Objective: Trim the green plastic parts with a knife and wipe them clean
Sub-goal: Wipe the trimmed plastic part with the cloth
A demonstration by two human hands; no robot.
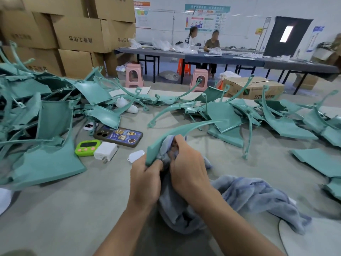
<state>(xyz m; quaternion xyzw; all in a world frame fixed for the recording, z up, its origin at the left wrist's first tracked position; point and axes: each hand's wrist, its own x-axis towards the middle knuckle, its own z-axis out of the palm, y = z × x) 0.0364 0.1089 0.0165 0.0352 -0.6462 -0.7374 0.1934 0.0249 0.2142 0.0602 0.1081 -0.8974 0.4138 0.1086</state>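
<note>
The left hand [145, 180] is curled tight round the near end of one curved green part [184, 128], holding it up off the grey table [73, 209] so that it arches away to the right. The right hand [188, 167] bunches one blue-grey cloth [258, 193] in its fingers against the part's underside. The rest of the cloth trails down and lies rumpled on the table to the right. Just left of the hands lie one phone [120, 136], one green timer [86, 147], one white charger [105, 150] and one small white tag [136, 156]. Beyond are a left heap [51, 117] and a right scatter [227, 115] of green parts, too tangled to count. Farther off are two pink stools [133, 74], two people [212, 41] seated at a long table, and stacked cardboard boxes [79, 34].
</note>
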